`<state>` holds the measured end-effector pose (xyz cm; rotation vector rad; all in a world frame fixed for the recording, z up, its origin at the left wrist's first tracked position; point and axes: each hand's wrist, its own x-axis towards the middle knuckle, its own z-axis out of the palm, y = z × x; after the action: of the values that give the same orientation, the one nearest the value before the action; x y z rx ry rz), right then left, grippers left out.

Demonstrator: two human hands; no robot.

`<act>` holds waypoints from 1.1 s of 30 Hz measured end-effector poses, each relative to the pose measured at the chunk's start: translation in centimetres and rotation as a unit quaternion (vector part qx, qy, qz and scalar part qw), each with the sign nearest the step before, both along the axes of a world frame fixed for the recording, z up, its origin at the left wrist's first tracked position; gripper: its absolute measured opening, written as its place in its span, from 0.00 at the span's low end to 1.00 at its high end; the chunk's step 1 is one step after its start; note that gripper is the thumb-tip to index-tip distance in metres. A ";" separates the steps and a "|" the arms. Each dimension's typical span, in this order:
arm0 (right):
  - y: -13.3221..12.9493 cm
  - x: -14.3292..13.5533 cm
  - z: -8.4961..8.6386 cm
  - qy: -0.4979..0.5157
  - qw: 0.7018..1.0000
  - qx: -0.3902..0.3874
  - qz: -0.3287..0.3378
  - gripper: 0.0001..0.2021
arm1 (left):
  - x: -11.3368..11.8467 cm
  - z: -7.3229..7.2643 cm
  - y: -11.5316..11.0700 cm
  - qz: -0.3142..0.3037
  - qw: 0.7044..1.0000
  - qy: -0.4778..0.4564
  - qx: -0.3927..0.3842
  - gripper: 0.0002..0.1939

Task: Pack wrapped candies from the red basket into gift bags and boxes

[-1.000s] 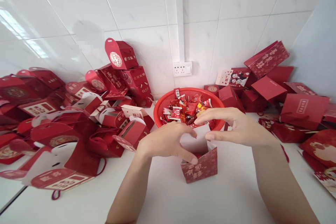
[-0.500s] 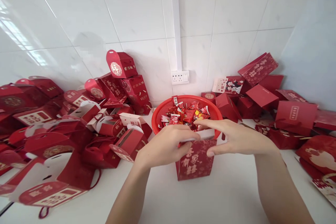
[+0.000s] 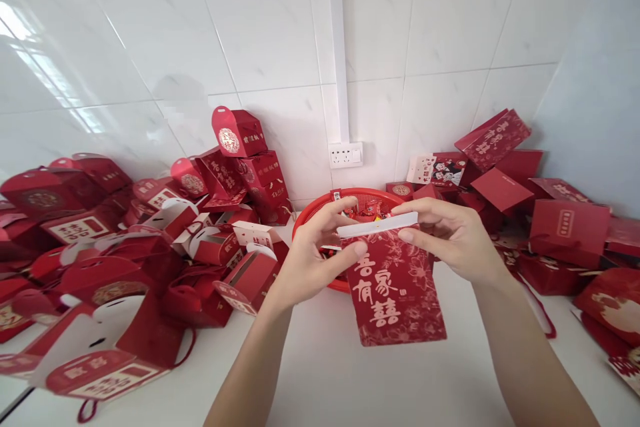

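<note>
Red gift box (image 3: 395, 290) top edge pinched between both hands' fingers (image 3: 357, 248).

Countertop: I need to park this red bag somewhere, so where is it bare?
The white countertop is bare in front, between the forearms and under the held red bag. Left is crowded with the pile of red boxes; the red basket blocks behind; more red bags fill the right corner.

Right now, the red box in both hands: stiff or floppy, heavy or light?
Probably light: the left hand and right hand hold the box by fingertips at its top edge. Likely thin card, so semi-stiff: its printed face stays flat. A harder pinch would likely crush it.
</note>
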<state>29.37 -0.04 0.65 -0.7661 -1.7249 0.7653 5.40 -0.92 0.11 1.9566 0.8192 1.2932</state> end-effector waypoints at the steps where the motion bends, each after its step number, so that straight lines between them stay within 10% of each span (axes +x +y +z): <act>1: 0.0 0.0 0.0 0.014 1.000 0.002 -0.003 0.09 | -0.1 0.0 0.0 -0.013 1.000 0.009 -0.017 0.26; 11: -0.3 -0.6 0.1 0.044 0.998 0.041 0.015 0.04 | -0.7 -0.1 0.4 0.047 0.998 -0.025 0.044 0.07; 21: -0.1 -1.8 -0.8 0.056 0.996 0.037 -0.052 0.10 | -1.7 0.4 0.1 0.004 0.998 -0.003 0.060 0.09; 33: -1.1 -1.1 -0.6 0.038 0.987 0.130 -0.082 0.13 | -1.9 0.8 -0.2 0.104 0.991 -0.063 0.055 0.08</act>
<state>28.29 -1.16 0.05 -0.6791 -1.6306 0.4413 3.52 -1.07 0.93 1.8905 0.9262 1.5979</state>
